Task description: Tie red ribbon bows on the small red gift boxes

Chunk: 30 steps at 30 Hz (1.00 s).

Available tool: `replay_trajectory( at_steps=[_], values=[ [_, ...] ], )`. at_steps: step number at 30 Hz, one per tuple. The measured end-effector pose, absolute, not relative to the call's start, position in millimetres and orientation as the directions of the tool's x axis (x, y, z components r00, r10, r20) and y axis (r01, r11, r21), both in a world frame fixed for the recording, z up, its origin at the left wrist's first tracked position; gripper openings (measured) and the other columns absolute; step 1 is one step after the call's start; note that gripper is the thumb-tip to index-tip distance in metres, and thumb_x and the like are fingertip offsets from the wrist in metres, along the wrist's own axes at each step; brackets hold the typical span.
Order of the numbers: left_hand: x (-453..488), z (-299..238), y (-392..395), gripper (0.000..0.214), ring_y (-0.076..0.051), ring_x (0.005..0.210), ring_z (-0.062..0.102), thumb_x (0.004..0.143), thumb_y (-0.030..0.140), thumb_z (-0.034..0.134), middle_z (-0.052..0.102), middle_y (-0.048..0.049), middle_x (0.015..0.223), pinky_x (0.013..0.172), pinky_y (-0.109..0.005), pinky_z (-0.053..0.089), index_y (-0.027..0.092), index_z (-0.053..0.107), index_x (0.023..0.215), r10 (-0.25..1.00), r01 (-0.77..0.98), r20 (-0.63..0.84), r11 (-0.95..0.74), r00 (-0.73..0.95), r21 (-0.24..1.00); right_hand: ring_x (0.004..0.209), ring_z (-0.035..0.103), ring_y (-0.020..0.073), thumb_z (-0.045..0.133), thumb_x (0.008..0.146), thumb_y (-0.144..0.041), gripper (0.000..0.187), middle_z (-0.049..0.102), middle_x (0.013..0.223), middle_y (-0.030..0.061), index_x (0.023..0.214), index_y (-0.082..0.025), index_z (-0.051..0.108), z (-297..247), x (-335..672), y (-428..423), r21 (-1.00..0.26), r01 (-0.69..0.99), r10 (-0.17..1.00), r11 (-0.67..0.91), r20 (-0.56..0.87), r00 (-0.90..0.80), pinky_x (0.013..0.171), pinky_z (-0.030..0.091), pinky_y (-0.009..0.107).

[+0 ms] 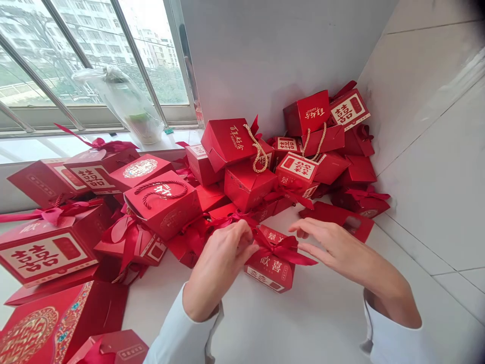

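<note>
A small red gift box [270, 273] with gold lettering and a white label lies on the white surface between my hands. A dark red ribbon [279, 247] is tied in a bow across its top, with tails spreading to both sides. My left hand [223, 258] is at the box's left, its fingers bent and the thumb apart from them, close to the ribbon's left end. On the other side my right hand [329, 242] hovers by the bow, fingers stretched and thumb apart. Neither hand visibly grips anything. The left fingertips are partly hidden.
Red gift boxes [250, 184] are heaped against the wall, some with rope handles. More boxes [49, 253] pile up at the left, beside a large patterned red box [94, 308]. A flat red piece [341, 221] lies beyond my right hand. A plastic-wrapped container [140, 116] stands on the windowsill.
</note>
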<state>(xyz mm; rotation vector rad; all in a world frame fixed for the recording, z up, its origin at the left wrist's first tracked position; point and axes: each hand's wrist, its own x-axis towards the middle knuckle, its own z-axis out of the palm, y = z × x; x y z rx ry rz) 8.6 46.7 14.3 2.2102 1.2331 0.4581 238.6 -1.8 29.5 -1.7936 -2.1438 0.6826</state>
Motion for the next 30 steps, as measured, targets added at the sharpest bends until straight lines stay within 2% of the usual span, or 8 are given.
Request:
replay_trajectory(
  at_steps=[2,4,6,12,17,22,26,30],
  values=[
    [16,15,43,0.011,-0.012,0.067,0.044,0.087,0.021,0.05,0.052,0.002,0.075,0.061,-0.024,0.033,0.02,0.048,0.077,0.838,0.617,0.086,-0.463,0.539,0.636,0.078,0.059,0.0169,0.045,0.091,-0.03,0.014,0.063,0.092,-0.0007,0.093,-0.027,0.058,33,237,-4,-0.514,0.852,0.977,0.098,-0.113,-0.181,0.073,0.044,0.03],
    [23,13,42,0.009,-0.014,0.075,0.047,0.087,0.017,0.049,0.054,0.0004,0.079,0.065,-0.024,0.035,0.019,0.052,0.078,0.825,0.598,0.113,-0.488,0.553,0.636,0.071,0.058,0.0166,0.051,0.089,-0.036,0.017,0.062,0.081,-0.0011,0.079,-0.025,0.057,35,235,-6,-0.512,0.856,0.969,0.077,-0.162,-0.184,0.066,0.043,0.029],
    [29,9,42,0.01,-0.016,0.082,0.047,0.086,0.014,0.05,0.054,-0.0012,0.084,0.069,-0.026,0.037,0.02,0.057,0.082,0.821,0.594,0.13,-0.502,0.557,0.628,0.067,0.056,0.0165,0.055,0.086,-0.039,0.02,0.061,0.075,-0.0012,0.074,-0.024,0.055,33,231,-7,-0.49,0.87,0.963,0.051,-0.206,-0.173,0.06,0.04,0.028],
    [34,0,45,0.015,-0.02,0.092,0.044,0.082,0.011,0.056,0.053,-0.0044,0.095,0.077,-0.029,0.042,0.02,0.063,0.09,0.794,0.57,0.12,-0.524,0.597,0.633,0.055,0.048,0.0134,0.054,0.083,-0.028,0.025,0.055,0.063,-0.0018,0.062,-0.021,0.044,24,223,-7,-0.371,0.928,0.957,0.042,-0.252,-0.144,0.048,0.027,0.027],
    [32,-1,46,0.017,-0.02,0.092,0.043,0.082,0.01,0.056,0.052,-0.004,0.092,0.077,-0.029,0.044,0.022,0.066,0.089,0.767,0.566,0.124,-0.562,0.629,0.603,0.056,0.045,0.0118,0.054,0.079,-0.021,0.021,0.053,0.063,-0.0041,0.063,-0.021,0.04,26,221,-7,-0.382,0.923,0.961,0.053,-0.232,-0.151,0.049,0.027,0.026],
    [30,-4,51,0.01,-0.021,0.097,0.041,0.083,0.016,0.06,0.054,-0.0047,0.095,0.082,-0.032,0.045,0.022,0.067,0.088,0.726,0.523,0.179,-0.622,0.664,0.583,0.058,0.045,0.012,0.057,0.081,-0.027,0.013,0.053,0.064,-0.005,0.074,-0.023,0.047,25,220,-4,-0.404,0.914,0.974,0.022,-0.199,-0.112,0.05,0.029,0.025],
    [30,-8,54,0.013,-0.023,0.105,0.038,0.082,0.013,0.061,0.055,-0.0049,0.102,0.091,-0.035,0.043,0.023,0.068,0.088,0.704,0.501,0.199,-0.647,0.681,0.575,0.055,0.044,0.0112,0.052,0.083,-0.024,0.021,0.054,0.062,-0.0039,0.064,-0.021,0.044,23,219,-2,-0.396,0.916,0.966,0.065,-0.206,-0.157,0.05,0.027,0.025],
    [30,-9,54,0.013,-0.024,0.111,0.036,0.081,0.011,0.062,0.055,-0.0049,0.107,0.095,-0.038,0.042,0.023,0.067,0.086,0.693,0.498,0.211,-0.665,0.69,0.556,0.052,0.043,0.0101,0.051,0.081,-0.023,0.027,0.052,0.058,-0.0036,0.058,-0.019,0.037,23,220,-5,-0.422,0.902,0.946,0.096,-0.244,-0.214,0.048,0.025,0.026]
  ],
)
